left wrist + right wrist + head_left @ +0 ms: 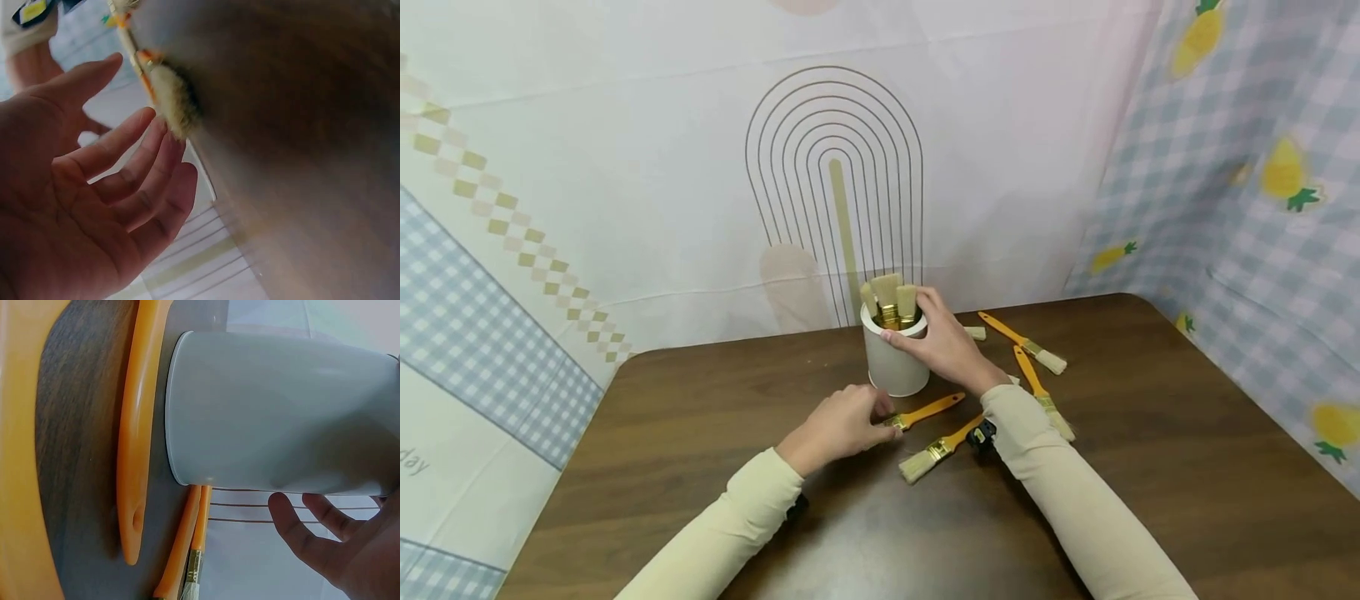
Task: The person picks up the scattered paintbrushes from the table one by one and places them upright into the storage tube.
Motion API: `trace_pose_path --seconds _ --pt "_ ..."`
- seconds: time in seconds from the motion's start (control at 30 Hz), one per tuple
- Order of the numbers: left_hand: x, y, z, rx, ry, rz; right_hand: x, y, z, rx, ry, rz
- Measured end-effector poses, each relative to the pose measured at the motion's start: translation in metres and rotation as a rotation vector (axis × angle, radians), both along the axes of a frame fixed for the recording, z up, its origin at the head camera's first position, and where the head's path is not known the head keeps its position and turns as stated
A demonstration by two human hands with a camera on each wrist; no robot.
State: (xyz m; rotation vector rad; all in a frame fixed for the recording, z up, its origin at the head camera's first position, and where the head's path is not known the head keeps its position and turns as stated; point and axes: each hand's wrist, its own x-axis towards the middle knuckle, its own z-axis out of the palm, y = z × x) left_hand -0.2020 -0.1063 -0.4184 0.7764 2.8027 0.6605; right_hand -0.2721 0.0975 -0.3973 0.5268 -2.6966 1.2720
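Note:
A white cylindrical container [897,367] stands upright on the table, holding several paintbrushes [886,292] with their bristles up. My right hand [951,342] grips its rim from the right, thumb on the near side. In the right wrist view some fingers [312,540] lie along the container's wall; the others are hidden. My left hand [842,423] is over the bristle end of an orange-handled paintbrush [936,407] lying in front of the container. Its thumb and fingers stand apart in the left wrist view, close to blurred pale bristles [172,100].
Another paintbrush [928,458] lies nearer me, its handle end behind my right wrist. Two more, one farther back [1028,348] and one nearer [1045,398], lie to the right. Bristles [976,332] show behind my right hand. A patterned cloth [1000,167] hangs behind the table [700,433].

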Motion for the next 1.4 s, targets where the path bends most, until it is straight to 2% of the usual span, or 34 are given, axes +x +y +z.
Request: trace_pose_path --seconds 0.13,0.23,0.47,0.6,0.8,1.1,1.27,1.4 --pt "0.004 0.007 -0.005 -0.098 0.088 -0.002 0.002 0.002 -0.003 0.003 -0.004 -0.006" --pt "0.005 0.008 -0.006 -0.13 0.126 0.006 0.001 0.003 -0.003 0.011 -0.001 -0.008" --pt "0.003 -0.008 -0.005 -0.128 0.12 0.003 0.001 0.004 -0.004 0.016 -0.007 -0.012" --pt "0.001 -0.026 -0.004 -0.144 0.143 -0.05 0.002 0.005 -0.006 0.01 -0.015 -0.01" --pt "-0.001 -0.049 -0.002 -0.238 0.259 -0.138 0.006 0.006 -0.01 0.004 -0.019 -0.009" --pt "-0.003 -0.057 -0.004 -0.302 0.367 -0.199 0.003 0.001 -0.014 -0.001 -0.003 0.001" --pt "-0.016 -0.058 -0.002 -0.366 0.484 -0.265 0.001 0.003 -0.008 -0.007 0.005 -0.006" --pt "-0.026 -0.064 0.002 -0.417 0.54 -0.326 -0.002 0.001 0.0 0.0 0.016 0.003"
